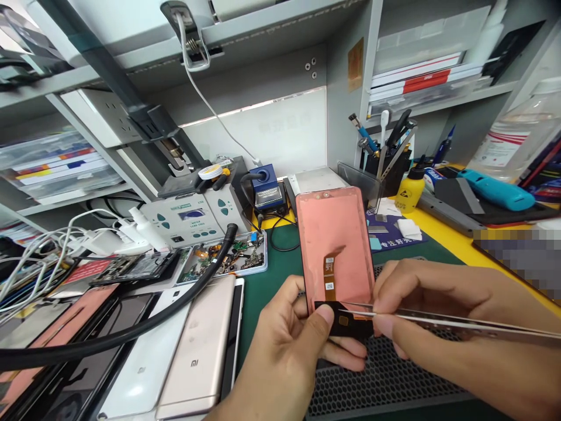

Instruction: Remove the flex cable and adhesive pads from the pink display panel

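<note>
Two hands of yours are at work on one phone display panel (339,225), raised above the counter (451,245) with its pinkish-copper back turned toward you. Your left hand (291,342) grips its lower end, thumb pressed on the black strip (348,328) there and fingers behind. Your right hand (438,310) is closed around metal tweezers (477,327), pinched between thumb and fingers near the panel's lower right corner. Their tips lie over the black strip, close to your left thumb; you cannot tell from this view whether they grip anything. A brown flex cable (329,272) stands up the panel's back just above that strip.

Beneath your hands lies a perforated black pad (372,383) on a green mat (278,257). To your left, a gold phone back cover (197,351) with an MI logo lies beside a white phone back cover (142,356), and a black hose (149,330) crosses over both. Beyond them, a shallow tray (263,268) of small electronic parts sits in front of the grey rework station (188,221). A yellow bottle (409,192) stands behind the panel, to its right.
</note>
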`<state>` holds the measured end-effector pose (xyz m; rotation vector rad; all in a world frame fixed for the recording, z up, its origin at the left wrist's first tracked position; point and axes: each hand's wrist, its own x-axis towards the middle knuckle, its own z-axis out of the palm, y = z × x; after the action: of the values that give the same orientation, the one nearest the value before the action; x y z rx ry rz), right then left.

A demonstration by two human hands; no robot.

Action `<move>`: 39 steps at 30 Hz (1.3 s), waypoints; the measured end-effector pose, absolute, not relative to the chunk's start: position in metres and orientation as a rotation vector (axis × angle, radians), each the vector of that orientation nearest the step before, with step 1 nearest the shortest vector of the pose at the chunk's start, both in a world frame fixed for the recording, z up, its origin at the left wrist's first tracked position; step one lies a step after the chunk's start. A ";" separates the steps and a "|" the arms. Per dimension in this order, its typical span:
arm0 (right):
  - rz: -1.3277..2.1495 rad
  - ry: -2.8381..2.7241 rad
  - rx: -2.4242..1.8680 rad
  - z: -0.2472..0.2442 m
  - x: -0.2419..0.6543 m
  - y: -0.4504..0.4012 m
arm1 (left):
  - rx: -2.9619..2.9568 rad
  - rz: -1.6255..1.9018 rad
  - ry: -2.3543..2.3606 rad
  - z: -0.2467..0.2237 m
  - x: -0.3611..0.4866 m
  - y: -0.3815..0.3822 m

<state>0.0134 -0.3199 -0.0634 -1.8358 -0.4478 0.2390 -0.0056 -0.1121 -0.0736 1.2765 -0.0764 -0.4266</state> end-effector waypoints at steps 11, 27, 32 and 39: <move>0.193 -0.480 -1.856 -0.064 0.015 -0.322 | 1.306 -0.398 -0.078 -0.074 -0.008 -0.113; 0.033 -0.458 -1.978 -0.064 0.012 -0.315 | 1.466 -0.276 -0.122 -0.075 -0.008 -0.115; 0.100 -0.388 -1.929 -0.064 0.010 -0.315 | 1.512 -0.233 -0.141 -0.076 -0.008 -0.115; 0.259 -0.383 -1.851 -0.071 0.011 -0.322 | 1.566 -0.180 -0.136 -0.074 -0.008 -0.115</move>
<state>0.0113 -0.3223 -0.0713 -1.8508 -0.3826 0.2592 -0.0084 -0.1151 -0.0743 1.5656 -0.1360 -0.1802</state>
